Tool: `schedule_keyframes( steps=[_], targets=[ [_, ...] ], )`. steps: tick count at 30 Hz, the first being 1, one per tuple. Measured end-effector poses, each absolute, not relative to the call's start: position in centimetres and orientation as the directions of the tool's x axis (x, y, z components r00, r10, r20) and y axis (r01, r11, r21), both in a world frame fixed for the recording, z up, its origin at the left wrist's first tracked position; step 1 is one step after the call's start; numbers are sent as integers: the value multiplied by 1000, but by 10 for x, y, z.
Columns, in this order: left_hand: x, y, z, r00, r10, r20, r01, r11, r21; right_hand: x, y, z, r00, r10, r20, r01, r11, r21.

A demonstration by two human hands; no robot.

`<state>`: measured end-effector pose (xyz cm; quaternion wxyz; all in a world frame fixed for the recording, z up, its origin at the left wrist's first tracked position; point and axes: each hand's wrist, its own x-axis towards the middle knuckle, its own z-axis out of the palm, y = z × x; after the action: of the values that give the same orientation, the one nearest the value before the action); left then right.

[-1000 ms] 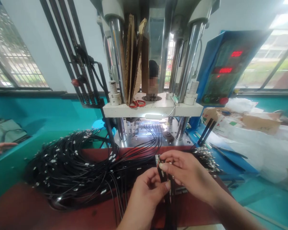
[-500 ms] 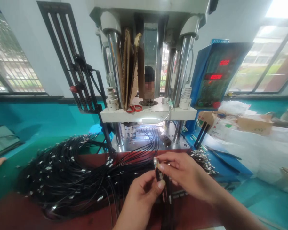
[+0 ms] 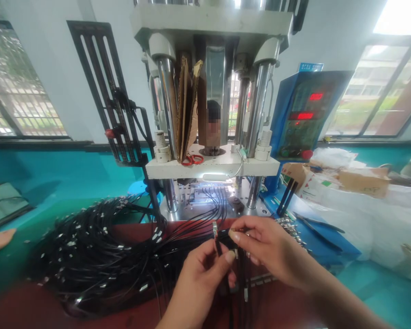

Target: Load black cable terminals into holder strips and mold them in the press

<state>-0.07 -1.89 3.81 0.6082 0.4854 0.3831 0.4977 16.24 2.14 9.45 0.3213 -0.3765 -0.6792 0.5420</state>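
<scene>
My left hand [image 3: 205,274] is closed around a black cable, pinched between thumb and fingers. The cable's flat silvery connector [image 3: 215,228] sticks up above the fingertips. Just to the right, my right hand [image 3: 265,242] is closed too, its thumb and forefinger pressed together beside the connector but apart from it. Black cables [image 3: 245,278] with small metal ends hang below its fingers; part of its hold is hidden. A large coiled heap of black cables [image 3: 89,251] with metal ends lies to the left on the reddish-brown tabletop [image 3: 133,315].
Ahead stands a press [image 3: 212,169]; cables run into the lit mould [image 3: 202,194] on its bed. Red-handled scissors [image 3: 192,159] and cardboard [image 3: 187,114] rest on its plate. At right are a control box [image 3: 304,119], tweezers [image 3: 320,230] and plastic bags [image 3: 373,219]. Another person's hand [image 3: 0,241] shows far left.
My right fingers have drawn back to the right from the connector, which now stands free above my left hand. The view has tilted up slightly. The other person's hand reaches further in.
</scene>
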Motion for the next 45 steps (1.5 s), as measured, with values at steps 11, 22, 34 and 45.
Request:
schedule_keyframes(
  steps=[11, 22, 34, 45],
  targets=[
    [4, -16, 36, 306, 952, -27, -285, 119, 951, 167, 24, 86, -481, 876, 36, 148, 122, -981],
    [11, -22, 36, 389, 907, -163, -493, 355, 794, 170, 25, 80, -437, 898, 45, 167, 131, -977],
    [33, -33, 36, 221, 969, -113, -189, 157, 969, 160, 32, 65, -266, 944, 196, 256, 265, -930],
    [31, -36, 36, 225, 953, -202, -278, 261, 924, 183, 39, 39, -576, 817, 28, -217, -120, -969]
  ],
)
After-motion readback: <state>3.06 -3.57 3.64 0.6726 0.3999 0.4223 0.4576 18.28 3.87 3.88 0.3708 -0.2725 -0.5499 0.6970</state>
